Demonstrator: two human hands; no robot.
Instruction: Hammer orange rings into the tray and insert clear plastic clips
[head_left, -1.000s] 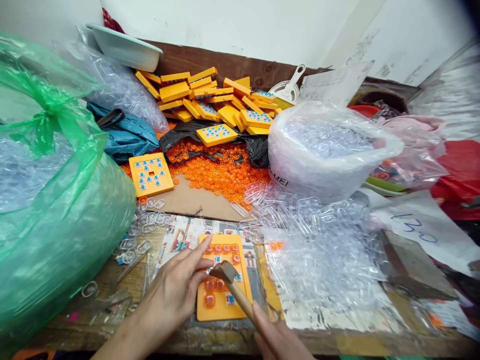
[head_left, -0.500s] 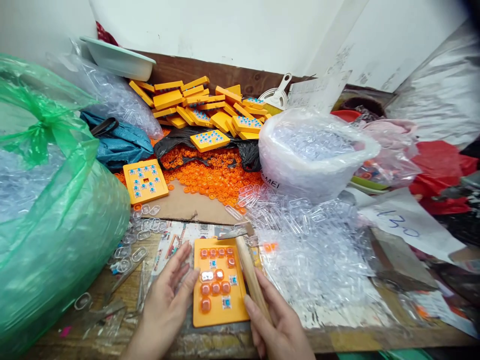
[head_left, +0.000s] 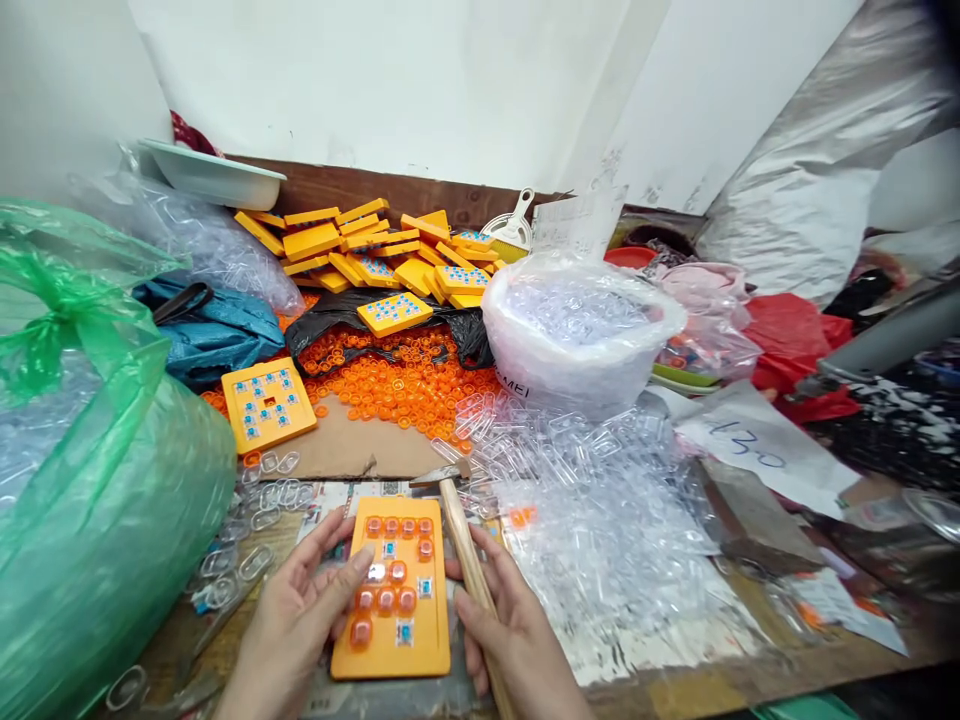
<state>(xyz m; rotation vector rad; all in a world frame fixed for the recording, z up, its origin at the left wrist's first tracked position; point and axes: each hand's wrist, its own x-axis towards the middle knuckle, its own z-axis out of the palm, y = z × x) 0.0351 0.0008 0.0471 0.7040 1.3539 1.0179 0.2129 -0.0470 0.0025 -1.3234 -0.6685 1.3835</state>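
An orange-yellow board (head_left: 427, 650) with orange caps and several blue-and-clear pieces lies at the front of the bench. My left hand (head_left: 300, 600) grips its left edge, the thumb resting on top near the caps and the fingers beside or under it. In my right hand (head_left: 510, 625) is a hammer (head_left: 466, 540), held by its wooden handle along the board's right side. The metal head points left, just beyond the board's top right corner. The right fingertips come close to the board's right edge; whether they touch it I cannot tell.
A second board (head_left: 300, 415) lies at back left, near a green bag (head_left: 150, 480). Orange caps (head_left: 397, 385) are heaped behind. Clear plastic pieces (head_left: 600, 540) cover the right side, before a white bag (head_left: 577, 370). More yellow boards (head_left: 311, 241) are piled at the back.
My left hand has closed onto the board's left edge, its thumb now over the top. The board sits slightly tilted compared with before. The view has shifted. The hammer remains in my right hand.
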